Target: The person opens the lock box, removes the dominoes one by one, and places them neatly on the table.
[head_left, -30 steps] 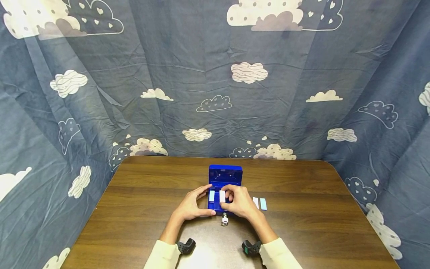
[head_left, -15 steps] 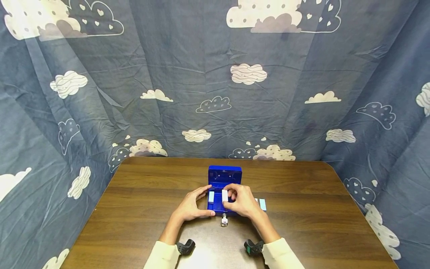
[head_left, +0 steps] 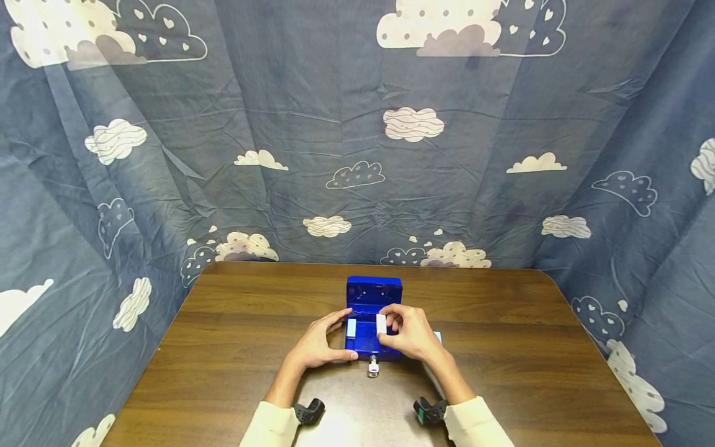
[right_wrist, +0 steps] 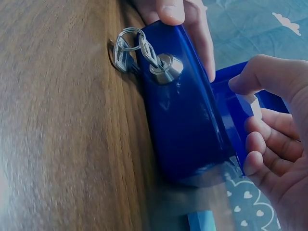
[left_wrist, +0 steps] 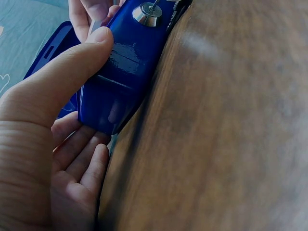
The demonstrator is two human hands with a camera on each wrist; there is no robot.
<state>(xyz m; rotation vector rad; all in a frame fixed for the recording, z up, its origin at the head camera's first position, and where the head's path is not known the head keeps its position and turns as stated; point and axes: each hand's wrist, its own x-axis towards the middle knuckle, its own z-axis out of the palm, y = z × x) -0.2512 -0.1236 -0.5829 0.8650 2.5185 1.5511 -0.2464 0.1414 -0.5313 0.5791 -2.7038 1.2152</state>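
Observation:
A blue metal cash box [head_left: 374,290] stands on the table with its lid raised at the back. My left hand [head_left: 315,341] grips its left end, thumb on the front rim [left_wrist: 103,36] and fingers around the side. Between thumb and fingers, my right hand [head_left: 412,332] pinches a small white rectangular block [head_left: 381,324] over the right half of the box. A light blue block [head_left: 351,328] lies inside at the left. On the front wall [right_wrist: 187,130] is a round silver lock [right_wrist: 167,70], with a key in it and a second key [right_wrist: 122,57] on the same ring.
Right of the box, a light blue block [head_left: 438,337] lies on the wooden table [head_left: 251,310], mostly hidden behind my right hand. Black straps with cameras [head_left: 310,411] sit on both wrists. A dark blue curtain [head_left: 357,205] with clouds hangs behind the table.
My right hand has moved rightward across the box with the white block. It now covers more of the blocks on the table. My left hand has stayed in place.

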